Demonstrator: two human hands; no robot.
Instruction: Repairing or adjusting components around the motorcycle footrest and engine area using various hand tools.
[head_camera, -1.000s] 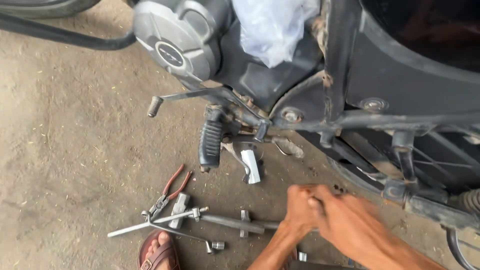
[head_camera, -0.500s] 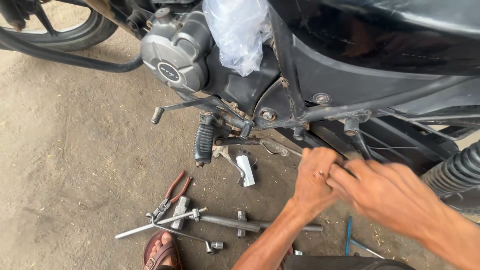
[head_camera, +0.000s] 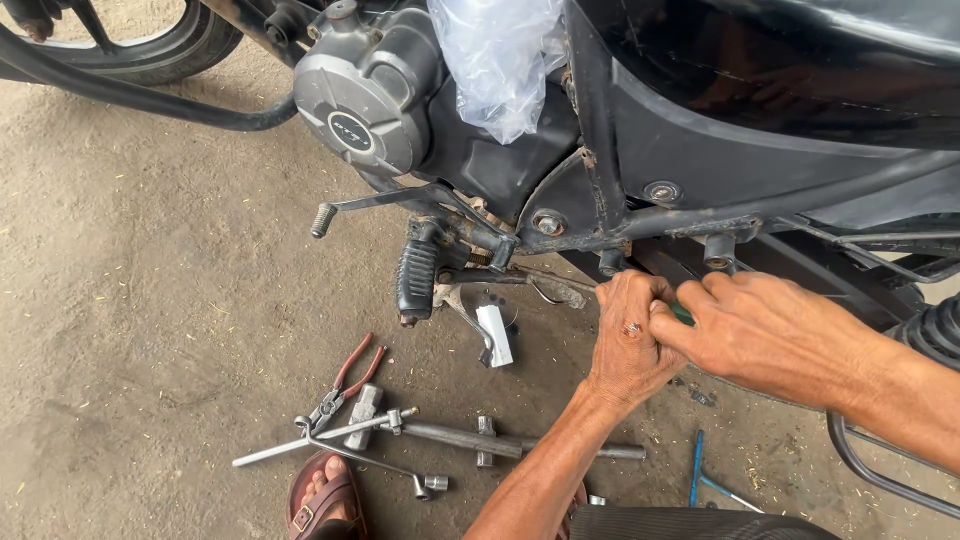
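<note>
Hands meet low beside the motorcycle frame (head_camera: 640, 225), just under the black side panel. We see the left hand (head_camera: 628, 340) curled closed and the right hand (head_camera: 760, 335) closed next to it, and between them a small green tool handle (head_camera: 682, 314) shows; both seem to grip it, but the working tip is hidden, so we cannot tell which part it touches. We judge that the tool can slip from the hidden fastener, because the grip is cramped, and the knuckles can then hit the frame tube. On the ground the pliers (head_camera: 345, 385) and the wrenches (head_camera: 440, 435) lie near the sandal (head_camera: 322, 498), so a foot can kick them.
</note>
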